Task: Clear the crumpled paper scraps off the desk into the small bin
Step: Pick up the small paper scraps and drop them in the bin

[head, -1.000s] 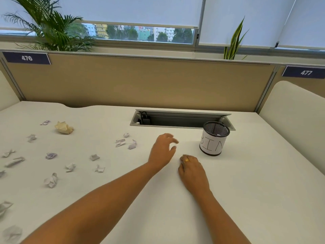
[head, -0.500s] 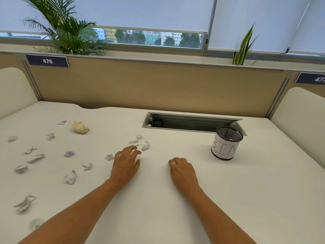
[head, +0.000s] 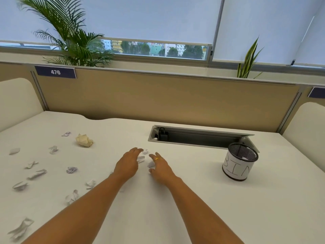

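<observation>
Left hand and right hand, fingers loose, holding nothing, are flanking three scraps; gathering is beginning, probably needing a scoop toward the bin.

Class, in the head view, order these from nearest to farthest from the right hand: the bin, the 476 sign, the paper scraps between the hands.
1. Paper scraps, beside the right hand.
2. Bin, to the right.
3. 476 sign, far left on the partition.
</observation>
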